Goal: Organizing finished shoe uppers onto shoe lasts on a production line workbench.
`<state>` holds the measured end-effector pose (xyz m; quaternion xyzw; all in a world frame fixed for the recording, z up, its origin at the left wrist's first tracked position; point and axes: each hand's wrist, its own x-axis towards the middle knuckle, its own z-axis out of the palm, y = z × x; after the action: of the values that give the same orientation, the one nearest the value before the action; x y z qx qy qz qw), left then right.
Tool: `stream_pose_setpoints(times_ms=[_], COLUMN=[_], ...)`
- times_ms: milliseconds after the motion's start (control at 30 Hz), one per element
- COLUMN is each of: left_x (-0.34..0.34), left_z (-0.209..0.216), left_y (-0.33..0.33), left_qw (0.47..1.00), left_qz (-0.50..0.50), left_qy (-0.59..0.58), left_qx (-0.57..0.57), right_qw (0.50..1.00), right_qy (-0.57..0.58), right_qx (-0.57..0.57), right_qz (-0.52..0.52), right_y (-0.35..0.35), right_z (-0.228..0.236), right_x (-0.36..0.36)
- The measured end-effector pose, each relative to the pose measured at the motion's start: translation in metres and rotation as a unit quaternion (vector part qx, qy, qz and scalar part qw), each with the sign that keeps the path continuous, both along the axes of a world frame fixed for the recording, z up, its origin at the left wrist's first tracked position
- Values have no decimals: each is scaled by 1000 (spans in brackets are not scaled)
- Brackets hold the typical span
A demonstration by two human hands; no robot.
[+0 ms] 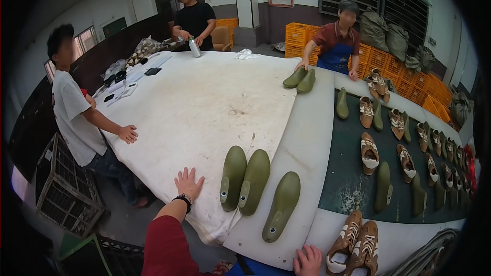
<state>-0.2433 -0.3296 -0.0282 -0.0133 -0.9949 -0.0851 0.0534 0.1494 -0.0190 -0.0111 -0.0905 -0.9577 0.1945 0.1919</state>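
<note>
My left hand [189, 184] lies flat on the white cloth [204, 107] with its fingers spread and nothing in it. To its right stand two green shoe lasts [233, 178] side by side. A third green last [282, 205] rests on the pale board, nearer to me. My right hand [308, 261] touches the near edge of that board, fingers stretched out and holding nothing. Beside it, on the right, sits a pair of brown and white sneakers [364, 245]. Each hand is apart from the lasts and the sneakers.
A green conveyor belt [353, 197] at the right carries several sneakers and lasts. Across the table, a person in a blue apron [335, 53] touches another pair of lasts [299, 80]. Two more people stand left and far. Orange crates [297, 35] are stacked behind.
</note>
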Motion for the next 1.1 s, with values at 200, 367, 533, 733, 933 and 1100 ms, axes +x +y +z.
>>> stream_pose_setpoints(times_ms=[200,367,533,733,933,1100], left_x=[1,-1,-2,-4,-5,-6], left_z=[-4,-2,-10,-9,-8,-9], left_y=[-1,0,-4,-3,-2,-3], left_qw=[1000,1000,1000,1000,1000,1000], left_qz=[0,2,0,-1,2,4], left_qy=[7,-5,15,17,8,8], left_qx=[-6,-3,-8,-8,-8,-10], right_qw=[1000,1000,1000,1000,1000,1000], right_qy=[-7,-7,-4,-4,-6,-6], right_qx=[1,-1,-2,-7,0,-7], right_qz=[3,-2,1,-3,-5,-6], right_y=[1,0,-1,0,-1,-1], right_z=[-4,-2,-3,-6,-7,-8], right_x=[0,0,-2,-3,-4,-6])
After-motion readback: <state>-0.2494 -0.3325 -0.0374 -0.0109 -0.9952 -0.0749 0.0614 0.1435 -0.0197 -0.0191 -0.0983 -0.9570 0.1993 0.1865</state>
